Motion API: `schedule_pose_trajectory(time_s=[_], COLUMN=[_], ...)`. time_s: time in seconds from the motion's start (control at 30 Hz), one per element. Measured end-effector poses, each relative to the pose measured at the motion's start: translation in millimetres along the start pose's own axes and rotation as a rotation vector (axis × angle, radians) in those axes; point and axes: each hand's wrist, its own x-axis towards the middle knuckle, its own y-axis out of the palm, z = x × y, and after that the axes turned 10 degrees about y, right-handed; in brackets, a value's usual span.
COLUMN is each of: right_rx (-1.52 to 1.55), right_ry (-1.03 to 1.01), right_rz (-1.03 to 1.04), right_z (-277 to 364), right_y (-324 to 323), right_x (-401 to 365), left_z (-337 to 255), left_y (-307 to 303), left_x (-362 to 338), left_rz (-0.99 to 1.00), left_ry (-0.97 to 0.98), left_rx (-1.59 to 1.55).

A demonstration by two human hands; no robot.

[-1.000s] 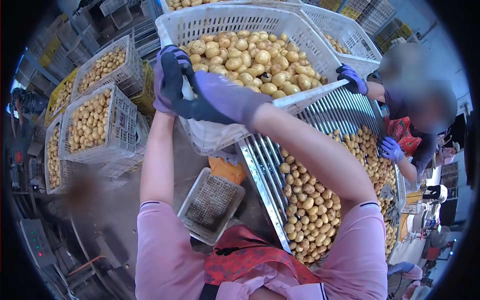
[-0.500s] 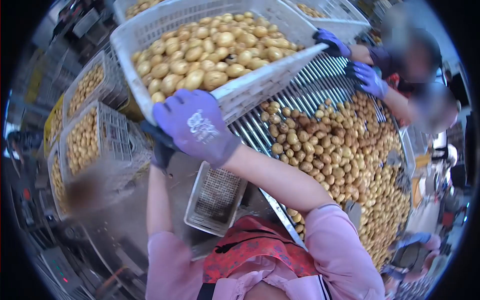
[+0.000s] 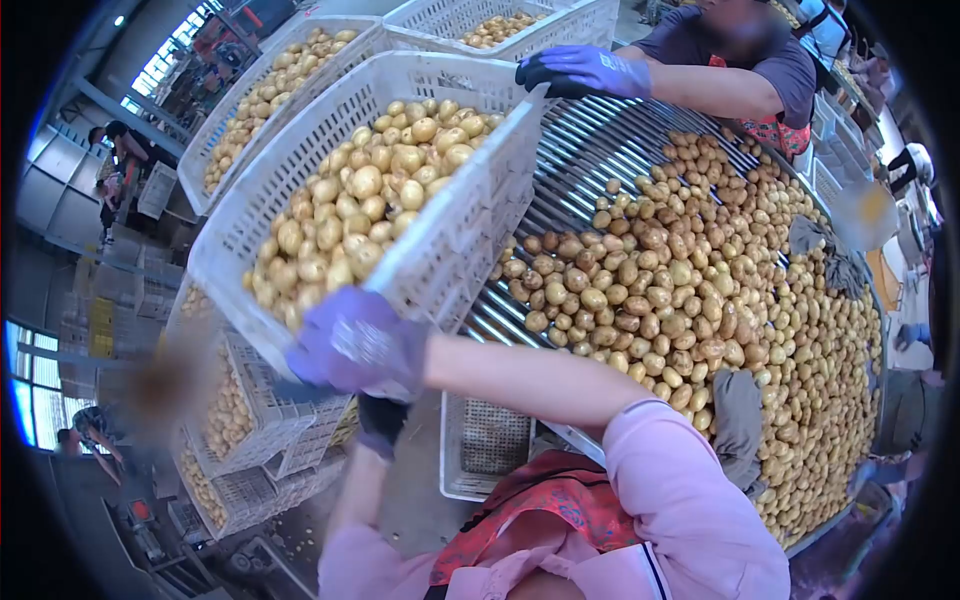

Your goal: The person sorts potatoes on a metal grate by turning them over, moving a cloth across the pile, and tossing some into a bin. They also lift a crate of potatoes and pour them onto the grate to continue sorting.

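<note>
White plastic potato crate (image 3: 470,225) at 12 o'clock from the nearer right hand (image 3: 358,345), long axis 7-to-1, right fingers gripping its near end, left hand (image 3: 382,422) just below, finger state can't tell.

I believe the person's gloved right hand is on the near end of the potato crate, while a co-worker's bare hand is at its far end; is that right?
Not quite: the co-worker's hand is not bare but gloved in purple and black, as the head view shows. The person's gloved right hand is indeed on the near end of the potato crate.
</note>
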Motion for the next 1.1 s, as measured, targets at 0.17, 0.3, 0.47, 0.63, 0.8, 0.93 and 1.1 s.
schedule_pose_trajectory(time_s=[0.17, 0.3, 0.47, 0.63, 0.8, 0.93, 1.1], right_rx=[0.024, 0.231, 0.429, 0.366, 0.576, 0.76, 0.766], right_ry=[-0.088, 0.137, 0.238, 0.598, 0.813, 0.818, 0.643], right_rz=[0.097, 0.407, 0.484, 0.872, 0.579, 0.694, 0.725], right_z=[30, 41, 57, 61, 47, 84, 93], right_y=[-65, -90, -48, 51, 117, 10, -124], right_x=[-99, -96, -41, 20, -3, -38, -101], left_z=[-18, -39, -33, 4, 4, 2, 0], left_y=[73, 50, 22, 26, 47, 71, 95], left_x=[-56, -55, -16, -13, -27, -51, -72], left_rz=[-0.067, -0.292, -0.469, -0.401, -0.493, -0.673, -0.72], left_ry=[-0.12, -0.017, 0.12, 0.066, 0.11, 0.153, 0.137], left_rx=[-0.135, -0.127, -0.161, -0.097, -0.016, 0.139, 0.238])
